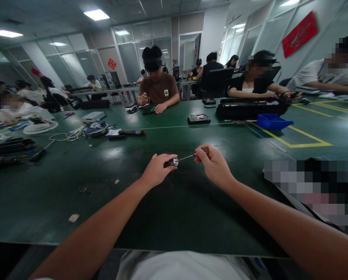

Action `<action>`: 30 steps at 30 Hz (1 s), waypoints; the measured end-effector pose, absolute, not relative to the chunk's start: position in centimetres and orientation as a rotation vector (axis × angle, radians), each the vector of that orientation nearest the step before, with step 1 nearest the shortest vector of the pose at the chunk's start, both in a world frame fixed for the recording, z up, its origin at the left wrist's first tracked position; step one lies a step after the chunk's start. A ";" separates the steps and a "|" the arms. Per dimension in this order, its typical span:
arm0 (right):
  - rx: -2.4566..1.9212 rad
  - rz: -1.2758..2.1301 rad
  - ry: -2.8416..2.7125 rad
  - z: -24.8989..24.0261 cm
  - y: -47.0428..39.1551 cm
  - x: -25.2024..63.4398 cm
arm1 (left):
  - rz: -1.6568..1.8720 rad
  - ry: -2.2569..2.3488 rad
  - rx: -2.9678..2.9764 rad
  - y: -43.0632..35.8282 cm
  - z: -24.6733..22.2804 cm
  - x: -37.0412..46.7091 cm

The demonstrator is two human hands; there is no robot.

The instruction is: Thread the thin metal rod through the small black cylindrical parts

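My left hand (159,170) is closed around a small dark cylindrical part (174,161), whose round, silvery-rimmed end faces right. My right hand (213,162) grips the reddish handle of a screwdriver (186,157). Its thin metal shaft points left, with the tip at the cylinder's end face; whether it reaches inside cannot be made out. Both hands are raised over the middle of the green table (174,217). Part of the cylinder is hidden by my left fingers.
Beyond my hands lie a pen-like tool (133,132), a hard drive (199,119) and a blue scoop-shaped bin (271,121). A long black device (250,109) stands before a co-worker. Cables (69,136) and a white fan grille (41,127) are at left. Another person works opposite.
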State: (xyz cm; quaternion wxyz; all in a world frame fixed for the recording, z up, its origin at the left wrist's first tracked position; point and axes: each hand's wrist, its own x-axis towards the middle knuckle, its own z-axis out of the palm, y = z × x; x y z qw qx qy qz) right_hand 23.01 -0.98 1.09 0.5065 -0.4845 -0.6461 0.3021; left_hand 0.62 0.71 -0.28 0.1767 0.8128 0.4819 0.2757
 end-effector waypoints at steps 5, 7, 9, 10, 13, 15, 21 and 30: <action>-1.177 0.582 -1.734 1.6 -1.7 22.9 | 0.718 1.365 2.348 0.8 -0.4 0.6; -1.190 0.526 -1.793 1.7 -1.7 22.8 | 0.688 1.371 2.370 0.8 -0.6 0.6; -1.206 0.476 -1.822 1.6 -1.6 22.9 | 0.660 1.387 2.373 0.9 -0.7 0.5; -1.214 0.454 -1.830 1.6 -1.6 22.9 | 0.649 1.394 2.370 1.0 -0.7 0.5; -1.232 0.420 -1.830 1.4 -1.3 23.1 | 0.653 1.404 2.346 1.0 -0.7 0.5; -1.244 0.425 -1.811 1.4 -1.2 23.1 | 0.707 1.400 2.312 1.0 -0.6 0.5; -1.248 0.459 -1.771 1.4 -1.4 23.0 | 0.937 1.382 2.130 1.1 -0.9 0.6; -1.257 0.469 -1.769 1.4 -1.3 23.2 | 1.007 1.394 1.893 1.3 -0.9 0.5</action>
